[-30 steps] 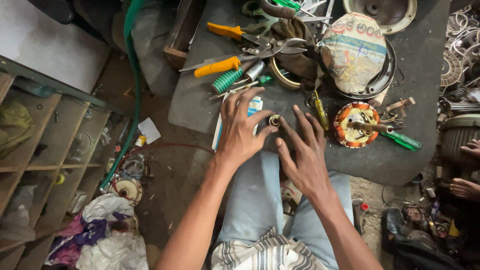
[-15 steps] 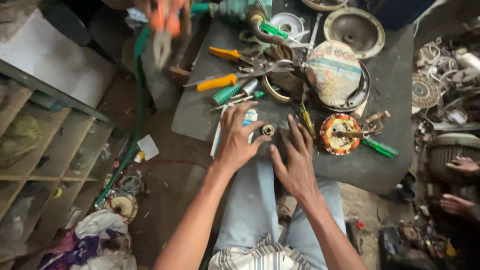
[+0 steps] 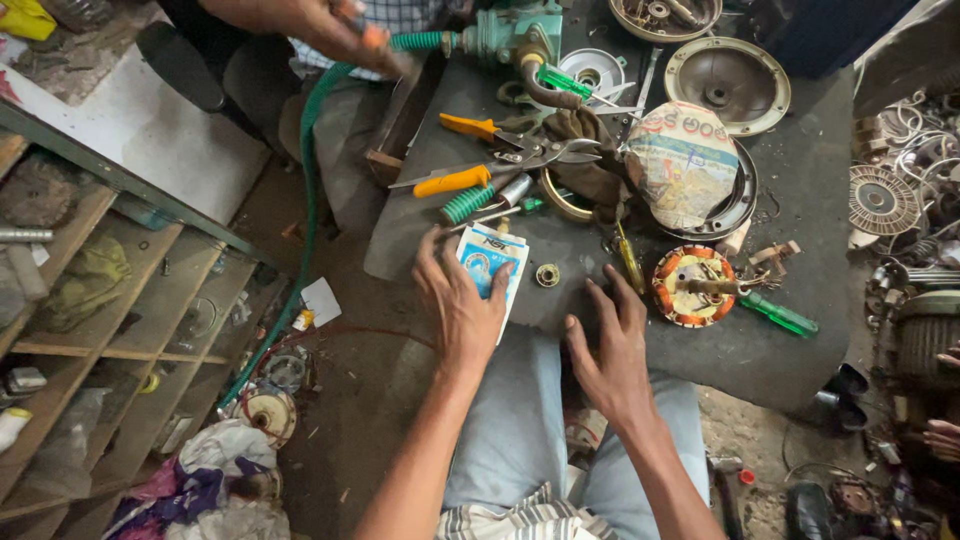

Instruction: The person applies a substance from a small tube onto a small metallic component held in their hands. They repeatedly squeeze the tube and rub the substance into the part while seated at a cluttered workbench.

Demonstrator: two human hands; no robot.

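The left hand (image 3: 462,305) has spread apart from the right hand (image 3: 612,352), its fingers now resting flat and released on the small white-and-blue printed packet (image 3: 492,262). Right fingers lie splayed, empty. The small brass ring (image 3: 547,275), uncovered, sits at two o'clock on the dark tabletop (image 3: 800,190).

Orange-handled snips (image 3: 495,155), green screwdriver (image 3: 778,314), copper-wound stator (image 3: 693,286), green hose (image 3: 300,215), wooden shelves (image 3: 95,330).

Small white-and-blue carton (image 3: 492,262), flat on the dark desk (image 3: 800,340) near its front edge; small brass ring (image 3: 547,275) lying just beside it, apart.
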